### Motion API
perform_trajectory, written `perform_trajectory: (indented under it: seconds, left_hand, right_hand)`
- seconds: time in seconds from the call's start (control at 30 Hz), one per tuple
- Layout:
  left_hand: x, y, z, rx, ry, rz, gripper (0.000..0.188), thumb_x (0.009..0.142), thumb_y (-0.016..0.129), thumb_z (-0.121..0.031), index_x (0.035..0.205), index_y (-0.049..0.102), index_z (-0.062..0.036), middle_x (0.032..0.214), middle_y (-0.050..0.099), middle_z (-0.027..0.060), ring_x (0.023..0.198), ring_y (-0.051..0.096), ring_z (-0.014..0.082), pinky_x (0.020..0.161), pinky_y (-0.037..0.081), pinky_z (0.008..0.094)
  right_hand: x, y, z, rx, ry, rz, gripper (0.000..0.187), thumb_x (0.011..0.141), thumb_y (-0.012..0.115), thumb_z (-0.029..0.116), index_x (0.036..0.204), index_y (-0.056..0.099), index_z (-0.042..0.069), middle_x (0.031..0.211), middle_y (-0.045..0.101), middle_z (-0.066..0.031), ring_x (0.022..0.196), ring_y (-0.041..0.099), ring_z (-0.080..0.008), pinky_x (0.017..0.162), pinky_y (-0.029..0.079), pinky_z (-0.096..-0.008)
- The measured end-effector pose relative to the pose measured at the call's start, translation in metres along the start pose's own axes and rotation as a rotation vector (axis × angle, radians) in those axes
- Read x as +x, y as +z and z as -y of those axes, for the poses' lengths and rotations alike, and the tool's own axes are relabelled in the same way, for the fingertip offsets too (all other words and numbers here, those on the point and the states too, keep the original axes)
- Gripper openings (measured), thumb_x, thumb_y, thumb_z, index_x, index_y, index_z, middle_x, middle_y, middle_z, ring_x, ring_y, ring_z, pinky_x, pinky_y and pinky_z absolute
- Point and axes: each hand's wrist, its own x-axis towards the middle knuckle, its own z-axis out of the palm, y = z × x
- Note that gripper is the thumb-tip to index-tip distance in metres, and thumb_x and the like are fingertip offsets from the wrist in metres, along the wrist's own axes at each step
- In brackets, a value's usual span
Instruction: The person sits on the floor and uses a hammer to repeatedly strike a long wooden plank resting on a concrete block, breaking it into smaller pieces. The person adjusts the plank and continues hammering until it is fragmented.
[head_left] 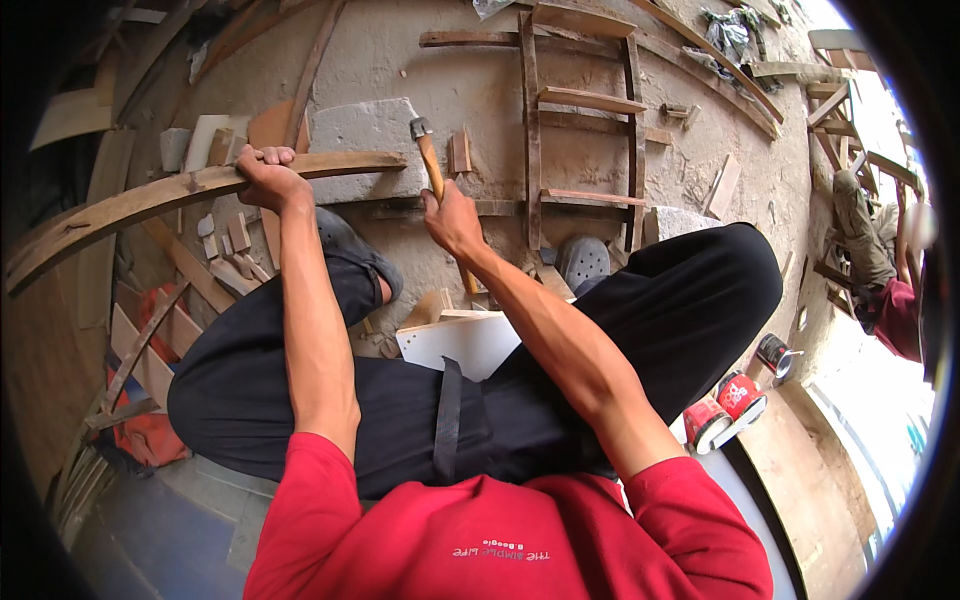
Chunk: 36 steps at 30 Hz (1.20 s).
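My left hand is wrapped round a long wooden strip. From the left side the strip runs across to a pale, flat block, its right end over the block. My right hand grips a hammer by its light wooden handle. The hammer's metal head is up, close to the block's right edge and a little beyond the strip's end. Whether the strip rests on the block or hangs just above it, I cannot tell. A small piece of wood lies right of the hammer.
A ladder-like wooden frame lies at the far middle. Wood offcuts litter the ground at left. Between my legs sits a white board. Red cans stand at right. Another person is at the far right edge.
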Motion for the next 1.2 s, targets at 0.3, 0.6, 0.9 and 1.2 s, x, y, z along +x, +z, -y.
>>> perform_trajectory:
  seconds: [0.3,0.6,0.9,1.2]
  left_hand:
    - [-0.002,0.01,-0.004,0.0,-0.004,0.003,0.03,0.085,0.059,-0.018,0.064,0.04,-0.0084,0.056,0.038,0.0005,0.047,0.038,0.0117,0.046,0.037,0.0301]
    - [-0.029,0.048,-0.04,-0.355,-0.283,0.21,0.032,0.088,0.057,-0.029,0.069,0.036,-0.0134,0.056,0.028,-0.0026,0.048,0.03,0.0117,0.051,0.031,0.0312]
    - [-0.052,0.083,-0.126,-0.852,-0.612,0.331,0.032,0.09,0.049,-0.032,0.066,0.037,-0.0153,0.053,0.032,-0.0042,0.047,0.033,0.0132,0.051,0.036,0.0303]
    - [-0.123,0.115,-0.152,-0.819,-0.776,0.496,0.03,0.093,0.05,-0.032,0.069,0.039,-0.0158,0.054,0.031,-0.0062,0.048,0.032,0.0116,0.051,0.034,0.0292]
  right_hand:
    - [0.012,-0.018,0.001,-0.108,-0.031,0.145,0.038,0.091,0.059,0.031,0.103,0.055,-0.005,0.093,0.062,-0.0349,0.094,0.061,-0.0495,0.08,0.048,-0.0524]
    - [-0.002,-0.153,0.066,-0.115,-0.143,-0.111,0.042,0.083,0.069,0.033,0.095,0.058,-0.005,0.085,0.065,-0.0289,0.081,0.065,-0.0435,0.073,0.051,-0.047]
    - [-0.135,-0.289,0.084,0.534,-0.426,0.112,0.032,0.091,0.066,0.013,0.114,0.047,0.002,0.139,0.048,-0.0175,0.117,0.057,-0.0238,0.087,0.058,-0.0366]
    - [-0.227,-0.299,0.059,0.78,-0.546,-0.157,0.026,0.088,0.067,0.004,0.103,0.046,0.004,0.129,0.055,-0.0206,0.113,0.059,-0.0264,0.086,0.06,-0.0393]
